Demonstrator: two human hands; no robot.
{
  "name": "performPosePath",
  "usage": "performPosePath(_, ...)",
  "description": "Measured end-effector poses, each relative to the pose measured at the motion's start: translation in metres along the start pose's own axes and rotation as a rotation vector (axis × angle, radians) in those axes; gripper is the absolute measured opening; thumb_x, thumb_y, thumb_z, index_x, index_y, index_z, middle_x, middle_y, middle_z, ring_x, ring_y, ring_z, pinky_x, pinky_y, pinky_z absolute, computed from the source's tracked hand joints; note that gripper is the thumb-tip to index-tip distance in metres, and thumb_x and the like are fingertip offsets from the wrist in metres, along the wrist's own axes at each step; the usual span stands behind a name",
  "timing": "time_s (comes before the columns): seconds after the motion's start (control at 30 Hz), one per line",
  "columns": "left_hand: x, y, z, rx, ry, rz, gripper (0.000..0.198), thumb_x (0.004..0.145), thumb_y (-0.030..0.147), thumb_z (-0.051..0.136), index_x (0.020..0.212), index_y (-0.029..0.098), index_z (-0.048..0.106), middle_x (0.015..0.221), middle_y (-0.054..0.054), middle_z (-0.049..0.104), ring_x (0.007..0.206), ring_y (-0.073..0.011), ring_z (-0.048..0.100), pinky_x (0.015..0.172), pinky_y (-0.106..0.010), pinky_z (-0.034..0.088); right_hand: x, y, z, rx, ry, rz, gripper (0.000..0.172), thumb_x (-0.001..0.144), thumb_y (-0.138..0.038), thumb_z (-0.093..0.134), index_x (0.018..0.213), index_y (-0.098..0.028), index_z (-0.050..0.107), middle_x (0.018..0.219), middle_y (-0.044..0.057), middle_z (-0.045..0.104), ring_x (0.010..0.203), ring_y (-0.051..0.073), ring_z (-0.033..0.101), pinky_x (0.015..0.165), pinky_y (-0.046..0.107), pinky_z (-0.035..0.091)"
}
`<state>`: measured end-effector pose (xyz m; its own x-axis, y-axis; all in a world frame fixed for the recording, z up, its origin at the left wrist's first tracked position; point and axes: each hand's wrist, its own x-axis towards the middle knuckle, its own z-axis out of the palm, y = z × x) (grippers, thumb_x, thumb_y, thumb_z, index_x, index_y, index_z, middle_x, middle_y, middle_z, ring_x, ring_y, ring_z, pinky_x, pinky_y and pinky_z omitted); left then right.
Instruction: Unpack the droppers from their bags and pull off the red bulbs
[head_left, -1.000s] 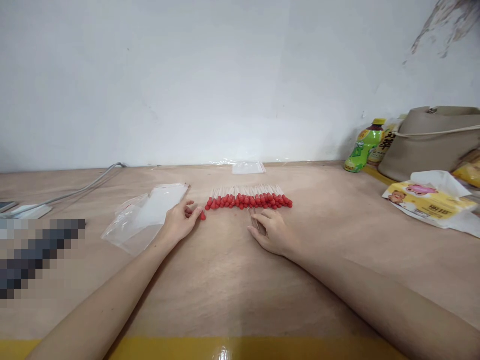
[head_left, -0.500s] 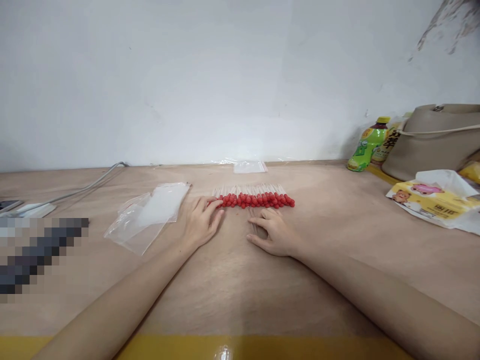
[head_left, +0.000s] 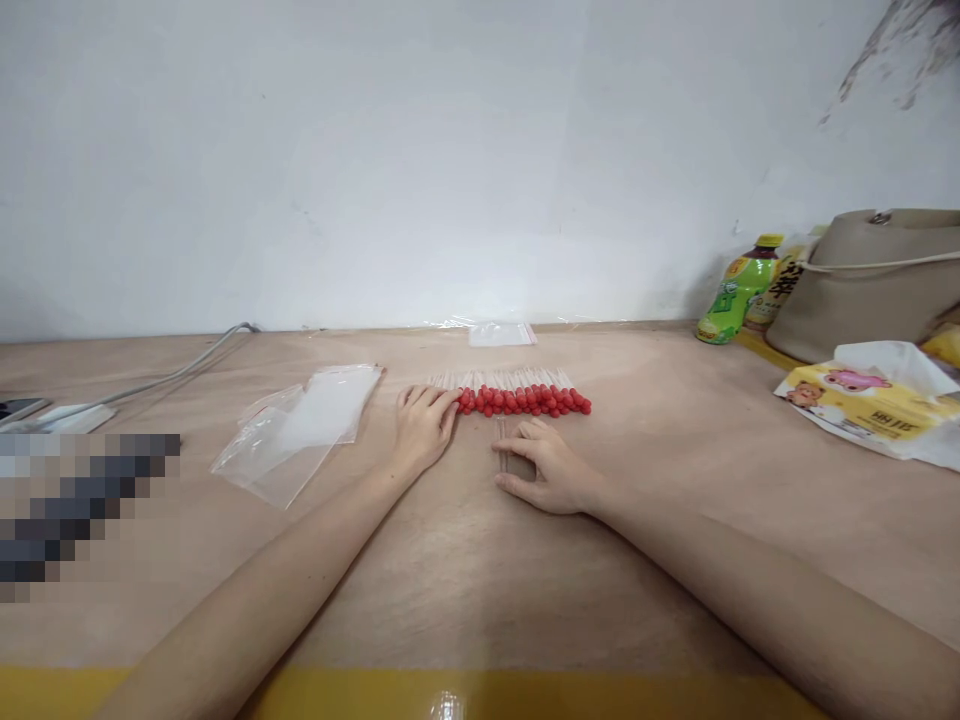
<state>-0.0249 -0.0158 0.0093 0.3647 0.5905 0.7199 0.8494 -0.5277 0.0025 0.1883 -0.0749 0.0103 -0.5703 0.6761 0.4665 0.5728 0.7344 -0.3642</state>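
Note:
A row of thin pale sticks with round red heads (head_left: 529,401) lies across the table, red ends toward me. My left hand (head_left: 425,425) rests at the row's left end, fingers laid over it and fingertips against the nearest red heads; what is under them is hidden. Just in front of the row, my right hand (head_left: 551,468) lies on its side with thumb and index finger apart. Thin clear strips (head_left: 502,458) lie by its fingertips; whether these are sticks or a plastic edge I cannot tell.
Clear plastic bags (head_left: 307,430) lie left of my left hand, and another small bag (head_left: 502,335) lies by the wall. A green drink bottle (head_left: 739,295), a beige handbag (head_left: 862,290) and a yellow-white tissue pack (head_left: 870,395) stand at right. A grey cable (head_left: 180,375) runs at left.
My left hand has moved right along the row, its thumb drawn in closer to the fingers. The left end of the red heads has shifted right. My right hand has hardly moved.

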Motion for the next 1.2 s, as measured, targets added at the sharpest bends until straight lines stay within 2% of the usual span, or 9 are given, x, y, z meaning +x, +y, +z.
performPosePath(0.3, 0.001, 0.001, -0.003, -0.086, 0.12, -0.065, 0.018, 0.086, 0.023, 0.047, 0.09, 0.02, 0.064, 0.083, -0.004, 0.068, 0.081, -0.0192, 0.059, 0.084, -0.04, 0.035, -0.002, 0.002, -0.002, -0.005, 0.013, 0.016, 0.034, 0.075, -0.033, 0.06, 0.106, -0.018, 0.059, 0.084, 0.006, 0.052, 0.083, 0.02, 0.048, 0.079, 0.038, 0.041)
performPosePath(0.47, -0.007, 0.002, -0.018, -0.212, 0.247, -0.06, 0.017, 0.085, 0.02, 0.048, 0.095, 0.018, 0.062, 0.09, -0.005, 0.067, 0.085, -0.0167, 0.06, 0.085, -0.036, 0.044, -0.002, 0.004, -0.003, 0.075, 0.152, 0.037, 0.02, 0.079, -0.03, 0.056, 0.095, -0.017, 0.06, 0.078, 0.005, 0.054, 0.075, 0.016, 0.051, 0.073, 0.033, 0.044)
performPosePath(0.57, -0.02, 0.005, -0.031, -0.358, 0.18, 0.019, 0.02, 0.086, 0.019, 0.047, 0.099, 0.017, 0.061, 0.095, -0.007, 0.065, 0.089, -0.0156, 0.06, 0.081, -0.031, 0.049, -0.005, 0.01, -0.005, 0.061, 0.331, 0.04, 0.018, 0.081, -0.026, 0.052, 0.096, -0.018, 0.058, 0.08, 0.006, 0.056, 0.078, 0.018, 0.052, 0.073, 0.034, 0.045)
performPosePath(0.67, -0.035, 0.009, -0.041, -0.477, 0.008, 0.185, 0.024, 0.086, 0.014, 0.044, 0.105, 0.018, 0.06, 0.099, -0.008, 0.064, 0.092, -0.014, 0.061, 0.081, -0.027, 0.051, -0.009, 0.017, -0.009, -0.042, 0.444, 0.033, 0.035, 0.079, -0.031, 0.055, 0.112, -0.02, 0.052, 0.098, 0.009, 0.055, 0.093, 0.022, 0.051, 0.082, 0.039, 0.043)
performPosePath(0.77, -0.043, 0.012, -0.045, -0.513, -0.041, 0.269, 0.029, 0.085, 0.011, 0.045, 0.109, 0.02, 0.059, 0.101, -0.007, 0.064, 0.092, -0.013, 0.061, 0.08, -0.025, 0.052, -0.011, 0.02, -0.009, -0.156, 0.392, -0.063, 0.047, 0.078, -0.038, 0.057, 0.121, -0.023, 0.048, 0.113, 0.01, 0.053, 0.104, 0.024, 0.048, 0.088, 0.042, 0.039)
performPosePath(0.83, -0.045, 0.013, -0.045, -0.527, -0.044, 0.29, 0.03, 0.085, 0.01, 0.045, 0.11, 0.021, 0.058, 0.102, -0.006, 0.064, 0.093, -0.013, 0.061, 0.081, -0.025, 0.052, -0.01, 0.02, -0.008, -0.195, 0.327, -0.143, 0.038, 0.081, -0.036, 0.055, 0.117, -0.025, 0.052, 0.114, 0.008, 0.055, 0.105, 0.023, 0.049, 0.088, 0.042, 0.038)
performPosePath(0.93, -0.043, 0.013, -0.044, -0.566, -0.079, 0.331, 0.032, 0.085, 0.008, 0.045, 0.109, 0.022, 0.058, 0.103, -0.005, 0.064, 0.094, -0.0121, 0.061, 0.081, -0.024, 0.052, -0.009, 0.018, -0.004, -0.221, 0.267, -0.182, 0.023, 0.085, -0.029, 0.05, 0.106, -0.025, 0.059, 0.107, 0.005, 0.061, 0.102, 0.021, 0.05, 0.087, 0.04, 0.036)
performPosePath(1.07, -0.041, 0.015, -0.044, -0.602, -0.122, 0.351, 0.033, 0.085, 0.006, 0.044, 0.109, 0.022, 0.058, 0.103, -0.005, 0.063, 0.094, -0.0115, 0.061, 0.082, -0.023, 0.051, -0.007, 0.016, -0.004, -0.208, 0.196, -0.143, 0.02, 0.087, -0.03, 0.047, 0.098, -0.022, 0.062, 0.094, 0.005, 0.065, 0.095, 0.02, 0.053, 0.084, 0.039, 0.036)
performPosePath(1.2, -0.036, 0.022, -0.045, -0.546, -0.15, 0.269, 0.035, 0.081, 0.016, 0.054, 0.116, 0.02, 0.053, 0.107, -0.007, 0.062, 0.102, -0.0172, 0.056, 0.09, -0.033, 0.047, -0.007, 0.014, -0.006, -0.17, 0.148, -0.152, 0.02, 0.088, -0.027, 0.044, 0.087, -0.02, 0.063, 0.085, 0.004, 0.066, 0.09, 0.019, 0.053, 0.084, 0.038, 0.037)
